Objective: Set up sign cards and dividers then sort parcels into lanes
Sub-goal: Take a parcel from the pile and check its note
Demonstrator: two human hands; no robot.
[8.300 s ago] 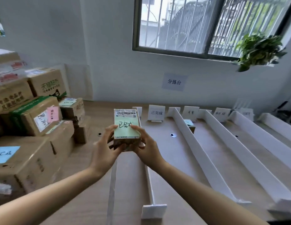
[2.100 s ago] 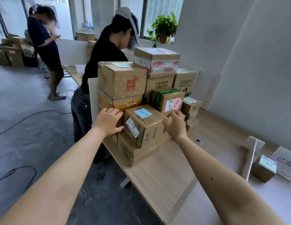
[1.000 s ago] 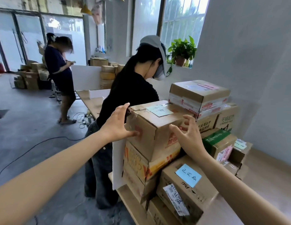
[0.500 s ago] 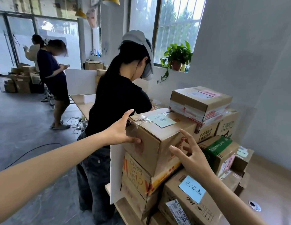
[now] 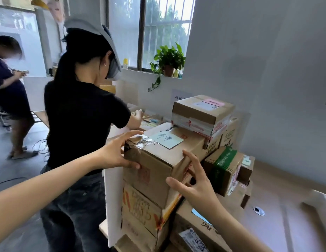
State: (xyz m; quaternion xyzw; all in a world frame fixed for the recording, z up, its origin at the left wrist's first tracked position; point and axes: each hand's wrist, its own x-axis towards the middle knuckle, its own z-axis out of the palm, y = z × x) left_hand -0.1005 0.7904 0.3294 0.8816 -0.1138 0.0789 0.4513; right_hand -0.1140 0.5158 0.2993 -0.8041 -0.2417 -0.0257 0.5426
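A cardboard box [image 5: 158,160] with a pale green handwritten note [image 5: 166,140] on its lid tops the parcel stack at the table's left end. My left hand [image 5: 115,155] grips its left corner, thumb on the near face and fingers over the taped top edge. Against its right face, my right hand [image 5: 196,188] presses with spread, straight fingers. Under it sits a box with orange print [image 5: 138,210]. A lower box with a blue note [image 5: 195,226] is partly hidden by my right arm.
A taped box [image 5: 200,113] and a green-taped box [image 5: 222,168] crowd the stack's right side. A white board [image 5: 113,197] leans at its left. A person in black [image 5: 80,124] stands close at the left, another person [image 5: 9,91] farther off. Wooden table [image 5: 286,206] extends right.
The view has closed in on the top box. My left thumb has slid lower on its near face and my right hand has spread against its right side.
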